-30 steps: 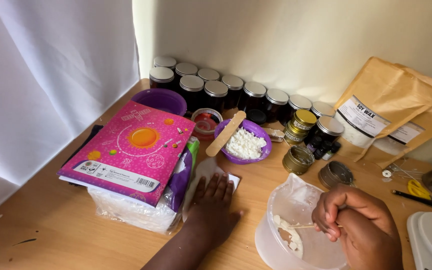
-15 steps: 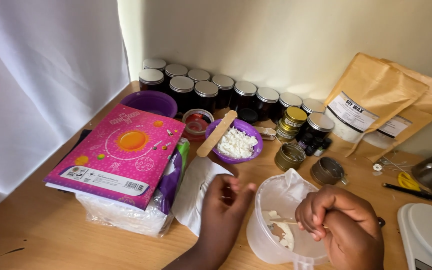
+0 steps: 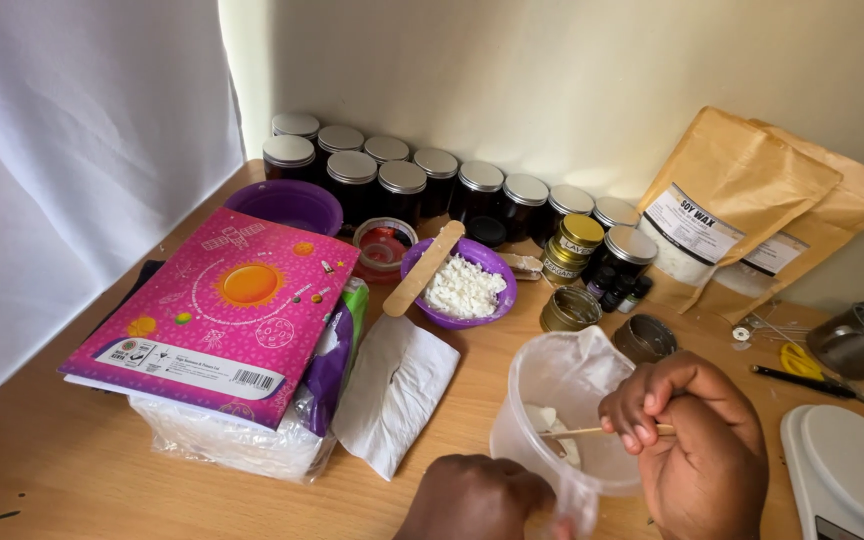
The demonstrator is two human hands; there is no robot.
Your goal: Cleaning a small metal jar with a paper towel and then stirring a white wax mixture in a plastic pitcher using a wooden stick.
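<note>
My right hand point(image 3: 697, 440) grips a thin wooden stick point(image 3: 577, 432) whose tip dips into a translucent plastic jug point(image 3: 552, 395) holding white and brown lumps. My left hand point(image 3: 477, 500) sits at the bottom edge, fingers curled at the jug's near side by its handle. A white folded tissue point(image 3: 397, 390) lies on the wooden table point(image 3: 82, 460) just left of the jug. Behind it stands a purple bowl point(image 3: 492, 265) of white flakes with a flat wooden spatula point(image 3: 422, 268) resting across its rim.
A pink notebook point(image 3: 222, 310) lies on a plastic-wrapped pack at the left. Dark jars with silver lids point(image 3: 402, 185) line the wall, with small tins point(image 3: 569, 308) in front. Two brown paper pouches point(image 3: 727, 215) lean at the right. A white scale point(image 3: 847, 470) sits bottom right, with a metal pot point(image 3: 857, 340) behind it.
My left hand lifted off the tissue and moved right and down to the jug's near side. The view shifted rightward; the right hand kept the stick in the jug.
</note>
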